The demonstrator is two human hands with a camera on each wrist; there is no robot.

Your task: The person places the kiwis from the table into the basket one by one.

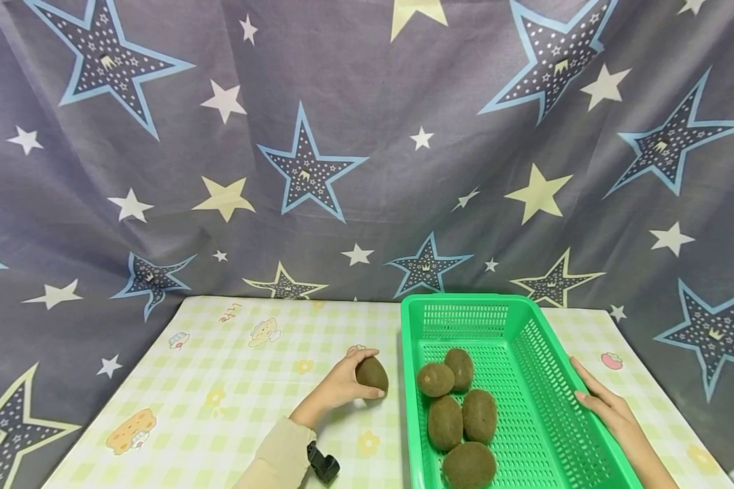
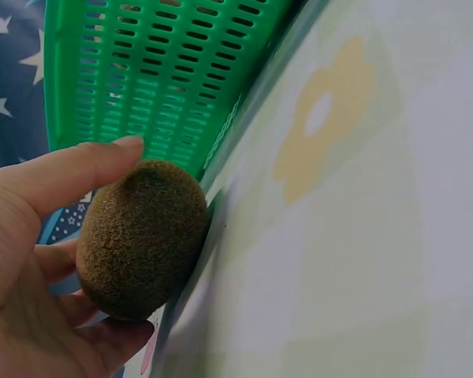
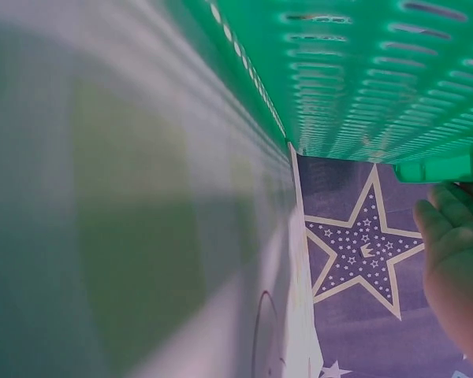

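In the head view, my left hand holds a brown, fuzzy kiwi low over the tablecloth, left of a green plastic basket. The left wrist view has the thumb over the top of this kiwi and the other fingers around its far side and underneath. Several kiwis lie grouped along the left side of the basket floor. At the basket's right side, my right hand grips the rim. The right wrist view shows its curled fingers beneath the overhanging rim.
A pale checked tablecloth with printed flowers and cartoon food covers the table. Behind it hangs a dark curtain patterned with stars. A black strap buckle sits at the left wrist, by a beige sleeve.
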